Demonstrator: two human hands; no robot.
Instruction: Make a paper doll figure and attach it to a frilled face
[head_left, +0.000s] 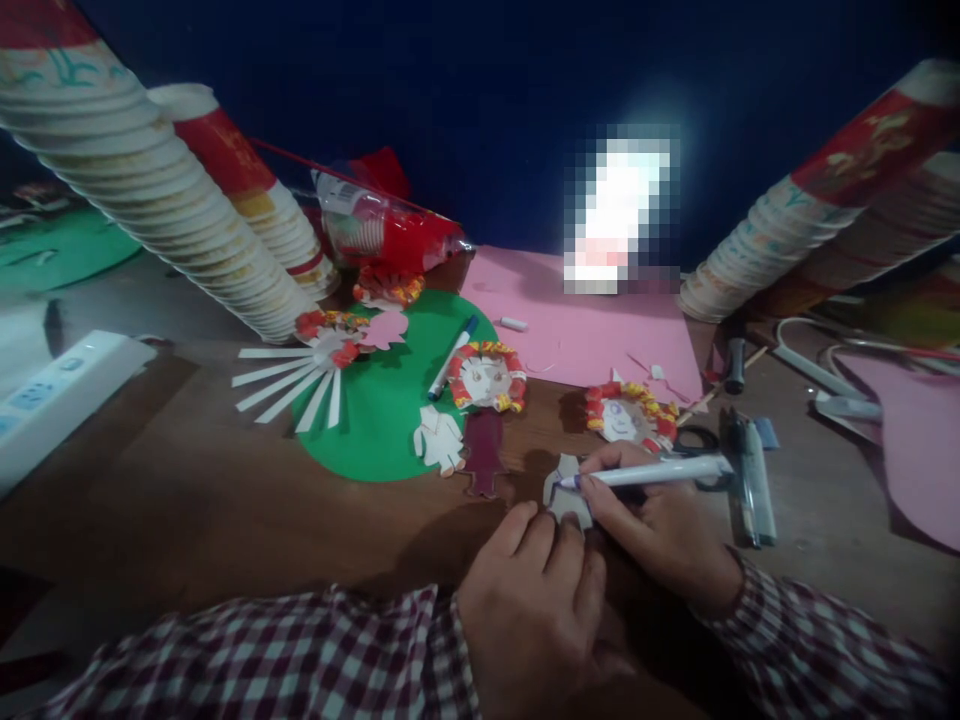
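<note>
My right hand (660, 520) is closed around a white felt-tip marker (652, 473). The marker's purple tip touches a small pale paper cutout (568, 510), which looks like a little garment. My left hand (536, 590) has its fingers curled and holds the cutout's lower edge; its thumb is mostly hidden. Just beyond sits a paper face (619, 420) with a twisted red and yellow border. To the left, a similar face (486, 378) joins a maroon paper body (484, 455), with a white paper garment cutout (439, 440) beside it.
A green paper shape (360, 440) lies left, under white paper strips (289, 385) and a blue-capped marker (452, 358). Pink paper (525, 300) is at the back. Stacks of paper cups (187, 200) lean on both sides. Scissors (701, 440) and pens (746, 480) lie right; a power strip (60, 400) left.
</note>
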